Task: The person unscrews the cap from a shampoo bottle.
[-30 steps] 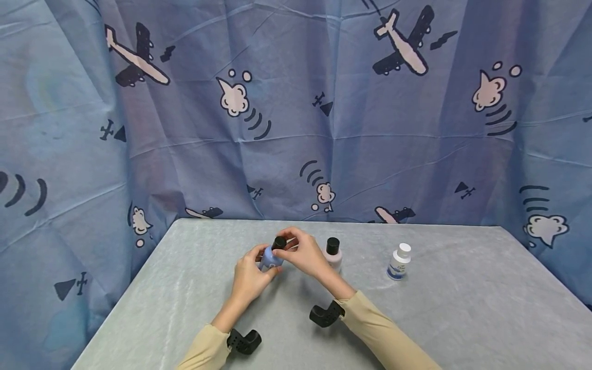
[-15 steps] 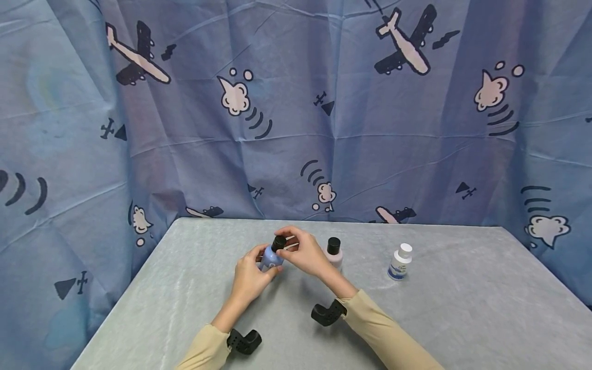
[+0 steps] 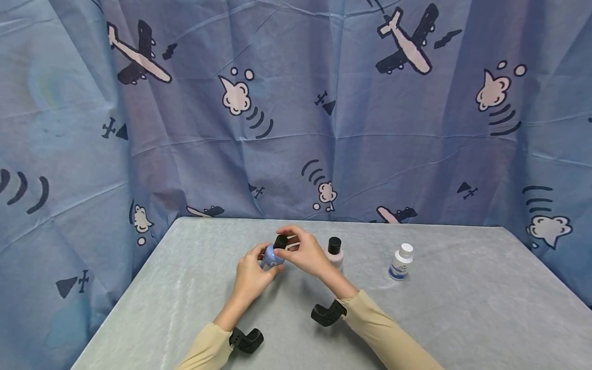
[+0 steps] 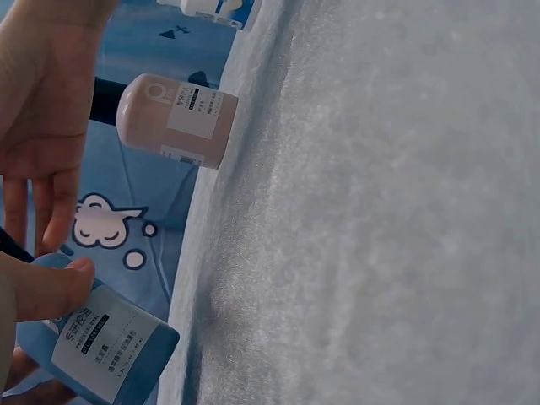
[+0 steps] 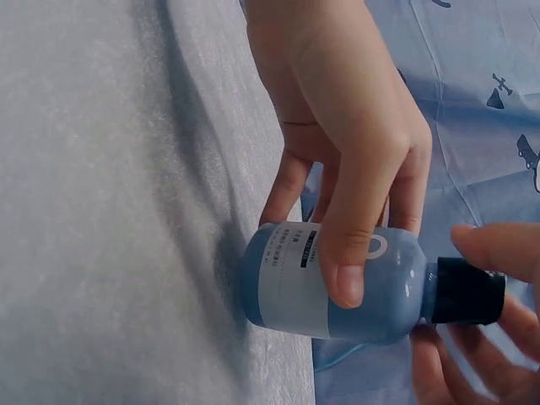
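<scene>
My left hand grips a blue bottle with a white label, its thumb across the front and the other fingers behind. The bottle leans a little to the right, its base close over the table. At its top, the thumb and fingers of my right hand pinch the black cap. A short stretch of the blue neck shows between cap and shoulder in the right wrist view. Just behind the right wrist stands a pale pink bottle with a black cap, partly hidden by that arm in the head view.
A small white bottle with a blue-and-white label stands farther right. All of it is on a table under a pale grey cloth. A blue curtain printed with planes hangs behind the far edge.
My right thumb and fingers shift slightly on the black cap. The left hand keeps its grip on the blue bottle, and the other bottles stay where they were.
</scene>
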`<action>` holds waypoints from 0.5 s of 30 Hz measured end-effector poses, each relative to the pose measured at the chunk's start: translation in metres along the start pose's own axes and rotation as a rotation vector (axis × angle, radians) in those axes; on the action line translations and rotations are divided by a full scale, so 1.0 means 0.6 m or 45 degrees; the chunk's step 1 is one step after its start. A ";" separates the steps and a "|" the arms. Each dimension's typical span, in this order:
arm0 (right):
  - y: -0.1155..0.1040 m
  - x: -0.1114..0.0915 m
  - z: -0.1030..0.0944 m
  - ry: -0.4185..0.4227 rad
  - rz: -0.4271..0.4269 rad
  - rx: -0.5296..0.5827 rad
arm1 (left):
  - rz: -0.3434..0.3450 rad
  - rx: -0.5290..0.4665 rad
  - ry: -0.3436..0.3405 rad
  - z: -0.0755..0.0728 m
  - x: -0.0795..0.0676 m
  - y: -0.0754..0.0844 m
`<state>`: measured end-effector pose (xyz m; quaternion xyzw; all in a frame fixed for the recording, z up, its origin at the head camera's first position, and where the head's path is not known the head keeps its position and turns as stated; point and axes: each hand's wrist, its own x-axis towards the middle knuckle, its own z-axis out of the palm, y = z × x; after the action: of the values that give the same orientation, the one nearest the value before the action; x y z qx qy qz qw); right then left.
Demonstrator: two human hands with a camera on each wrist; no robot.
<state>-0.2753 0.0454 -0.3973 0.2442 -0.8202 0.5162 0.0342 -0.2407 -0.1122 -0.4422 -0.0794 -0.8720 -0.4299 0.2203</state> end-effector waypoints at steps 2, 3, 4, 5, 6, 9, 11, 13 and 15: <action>-0.002 -0.001 0.001 0.042 0.035 -0.026 | 0.017 0.020 0.006 0.001 0.001 0.000; -0.003 -0.002 0.002 0.058 0.052 -0.038 | 0.023 0.027 0.008 0.002 0.001 0.000; -0.004 -0.002 0.002 0.070 0.062 -0.044 | 0.029 0.033 0.010 0.002 0.001 0.000; -0.004 -0.003 0.002 0.078 0.075 -0.052 | 0.034 0.038 0.012 0.002 0.001 0.001; -0.004 -0.004 0.002 0.084 0.081 -0.057 | 0.037 0.041 0.013 0.002 0.001 0.001; -0.004 -0.004 0.002 0.092 0.083 -0.072 | 0.036 0.043 0.012 0.003 0.001 0.000; -0.003 -0.004 0.001 0.091 0.062 -0.069 | 0.038 0.040 0.011 0.003 0.001 0.000; -0.003 -0.003 0.000 0.085 0.034 -0.064 | 0.038 0.035 0.008 0.003 0.000 0.000; -0.003 -0.003 -0.001 0.073 0.001 -0.049 | 0.035 0.026 0.004 0.002 0.000 0.000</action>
<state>-0.2730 0.0460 -0.3960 0.2284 -0.8287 0.5071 0.0621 -0.2410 -0.1111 -0.4431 -0.0883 -0.8747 -0.4183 0.2284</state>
